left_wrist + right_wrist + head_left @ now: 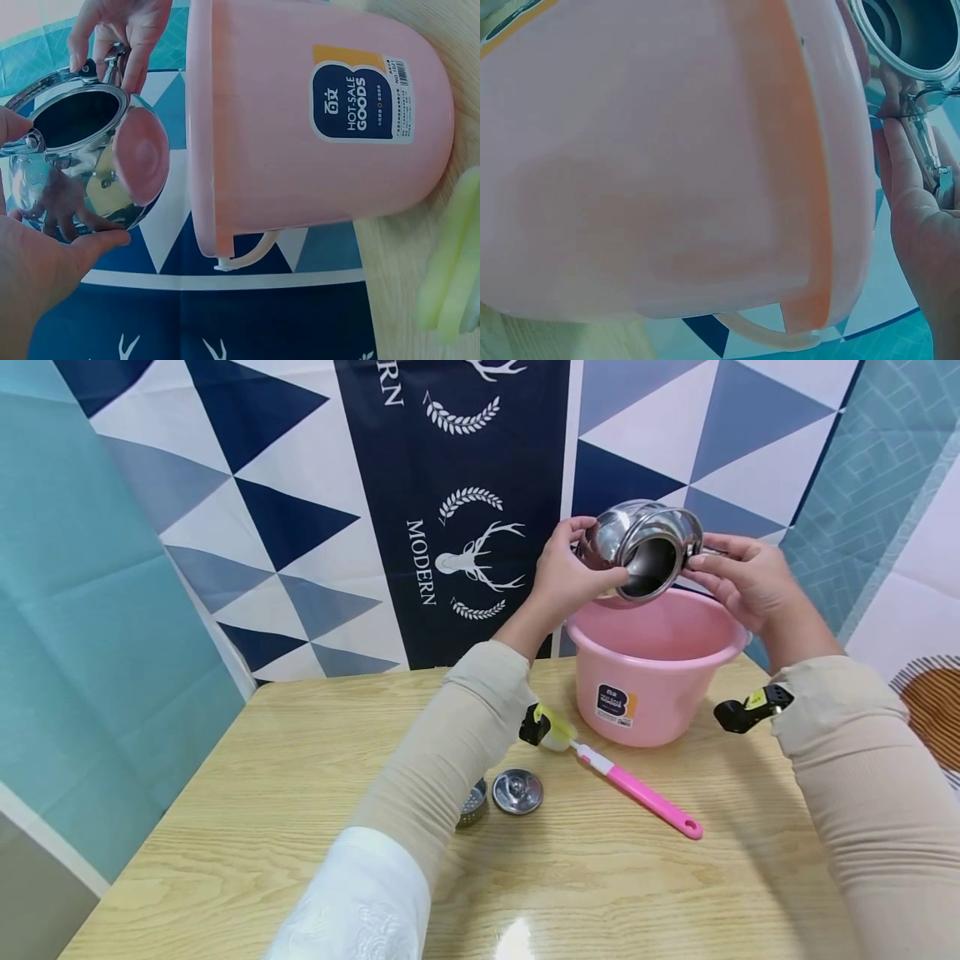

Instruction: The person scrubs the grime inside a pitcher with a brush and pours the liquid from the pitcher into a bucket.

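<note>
A shiny stainless-steel teapot (613, 530), lidless, is held tipped on its side above the pink bucket (633, 689), its mouth facing me. My left hand (567, 570) grips the body, thumb near the rim; in the left wrist view its fingers show mirrored in the steel. On the opposite side my right hand (752, 583) holds the narrow spout (921, 146) between thumb and fingers. The teapot's loop handle (46, 84) swings beside the open mouth. The bucket's floor is hidden by its front wall.
On the wooden table (315, 760), a sponge brush with a pink handle (648, 796) lies before the bucket. Left of it are a round metal lid (517, 791) and a perforated strainer (472, 806), partly covered by my left sleeve. A patterned curtain (300, 518) hangs behind.
</note>
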The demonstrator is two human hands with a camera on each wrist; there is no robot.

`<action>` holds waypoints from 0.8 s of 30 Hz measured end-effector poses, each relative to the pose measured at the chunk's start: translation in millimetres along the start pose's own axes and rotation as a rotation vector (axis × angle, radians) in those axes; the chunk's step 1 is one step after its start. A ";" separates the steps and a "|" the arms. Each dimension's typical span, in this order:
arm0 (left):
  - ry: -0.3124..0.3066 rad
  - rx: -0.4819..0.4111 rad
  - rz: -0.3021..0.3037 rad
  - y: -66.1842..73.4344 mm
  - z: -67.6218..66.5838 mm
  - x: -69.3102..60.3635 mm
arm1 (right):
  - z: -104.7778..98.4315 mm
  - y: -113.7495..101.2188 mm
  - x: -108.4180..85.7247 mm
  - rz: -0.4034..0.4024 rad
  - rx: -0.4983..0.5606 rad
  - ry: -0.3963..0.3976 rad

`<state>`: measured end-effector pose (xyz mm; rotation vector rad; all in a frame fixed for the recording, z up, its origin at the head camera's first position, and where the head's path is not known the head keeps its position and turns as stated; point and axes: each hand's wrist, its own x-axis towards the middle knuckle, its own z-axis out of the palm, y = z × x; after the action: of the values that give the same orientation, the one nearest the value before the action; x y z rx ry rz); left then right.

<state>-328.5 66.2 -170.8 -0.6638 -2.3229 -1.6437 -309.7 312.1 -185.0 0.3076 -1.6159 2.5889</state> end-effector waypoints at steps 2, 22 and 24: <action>-0.003 0.006 0.011 0.8 0.3 0.4 | 0.7 -0.9 -0.9 -0.014 -0.005 0.008; -0.015 0.069 0.090 1.9 0.3 0.1 | 4.1 1.3 -4.9 -0.088 0.014 0.055; -0.014 0.078 0.099 1.5 0.4 0.0 | 4.4 1.9 -5.5 -0.092 0.006 0.062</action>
<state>-327.8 67.0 -169.7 -0.7628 -2.3105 -1.5027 -304.2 307.6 -186.0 0.2926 -1.5365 2.5102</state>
